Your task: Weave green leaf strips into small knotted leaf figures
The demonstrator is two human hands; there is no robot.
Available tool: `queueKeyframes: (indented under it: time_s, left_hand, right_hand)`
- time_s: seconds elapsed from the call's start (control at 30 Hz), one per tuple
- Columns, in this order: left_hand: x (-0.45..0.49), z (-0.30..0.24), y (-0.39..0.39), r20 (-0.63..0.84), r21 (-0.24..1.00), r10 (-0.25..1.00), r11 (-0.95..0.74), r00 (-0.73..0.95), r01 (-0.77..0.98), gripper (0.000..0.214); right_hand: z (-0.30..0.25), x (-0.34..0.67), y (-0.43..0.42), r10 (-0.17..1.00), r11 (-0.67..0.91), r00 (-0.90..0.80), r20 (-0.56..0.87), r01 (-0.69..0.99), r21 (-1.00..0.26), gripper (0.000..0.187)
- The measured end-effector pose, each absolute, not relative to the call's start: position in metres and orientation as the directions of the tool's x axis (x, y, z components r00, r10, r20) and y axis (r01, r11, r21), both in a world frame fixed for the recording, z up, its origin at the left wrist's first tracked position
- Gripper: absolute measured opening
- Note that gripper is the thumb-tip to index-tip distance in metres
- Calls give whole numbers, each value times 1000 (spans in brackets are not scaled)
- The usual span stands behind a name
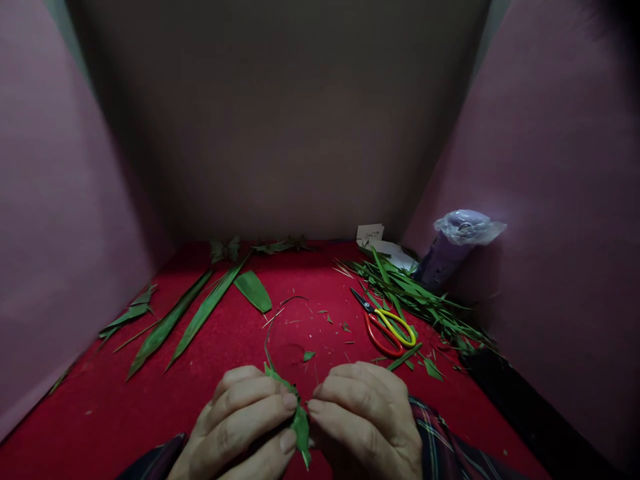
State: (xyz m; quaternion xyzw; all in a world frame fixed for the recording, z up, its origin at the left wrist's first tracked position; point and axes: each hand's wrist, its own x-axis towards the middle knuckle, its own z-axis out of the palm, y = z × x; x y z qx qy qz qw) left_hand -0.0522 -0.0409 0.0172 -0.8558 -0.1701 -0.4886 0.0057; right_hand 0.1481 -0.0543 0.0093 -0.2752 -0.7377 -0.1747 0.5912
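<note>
My left hand and my right hand meet low in the middle of the view, both with fingers curled in a pinch on a small folded green leaf piece. A thin leaf strip curves up from it over the red table. Plaid sleeves show at both wrists.
Long green leaves lie at left. A pile of leaf strips lies at right, with red and yellow handled scissors beside it. A wrapped purple tube leans at the right wall. Pink panels enclose the table.
</note>
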Motion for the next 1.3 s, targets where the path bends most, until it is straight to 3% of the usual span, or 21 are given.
queueKeyframes:
  time_s: [0.17,0.3,0.37,0.47,0.57,0.63,0.73,0.9,0.97,1.03,1.13,1.3]
  left_hand:
    - [-57,18,-37,823,81,211,-962,528,260,19]
    - [-54,18,-37,856,116,236,-955,460,274,21]
    - [-54,19,-36,838,54,169,-972,520,228,23]
    - [-56,20,-35,848,53,169,-970,502,237,24]
    - [-54,16,-38,838,111,221,-964,499,241,22]
    - [-50,11,-41,870,226,319,-936,377,270,20]
    - [-45,7,-43,882,296,367,-920,297,257,21]
    - [-39,19,-33,847,345,363,-931,388,118,19]
    - [-33,22,-28,793,491,459,-871,401,27,18]
    - [-24,20,-25,742,663,621,-735,254,-139,11]
    - [-13,12,-24,416,898,881,-359,225,-254,16]
    - [-8,5,-22,77,903,975,21,210,-429,11]
  right_hand:
    - [6,138,-62,300,733,-10,954,642,-224,10]
    - [7,138,-63,333,747,-54,941,624,-228,10]
    - [8,138,-62,337,766,-82,938,603,-223,14]
    - [10,138,-62,331,789,-158,930,588,-180,17]
    - [12,138,-64,381,752,-86,920,609,-254,13]
    - [15,139,-65,421,744,-79,903,599,-295,3]
    - [19,141,-66,438,777,-151,886,559,-289,13]
    - [18,145,-61,480,811,-159,863,455,-368,17]
    - [17,146,-58,515,810,-154,843,409,-420,19]
    - [18,146,-56,562,789,-145,814,390,-475,21]
    - [18,145,-53,650,717,-104,753,414,-561,19]
    - [13,142,-50,695,678,-93,713,414,-607,8]
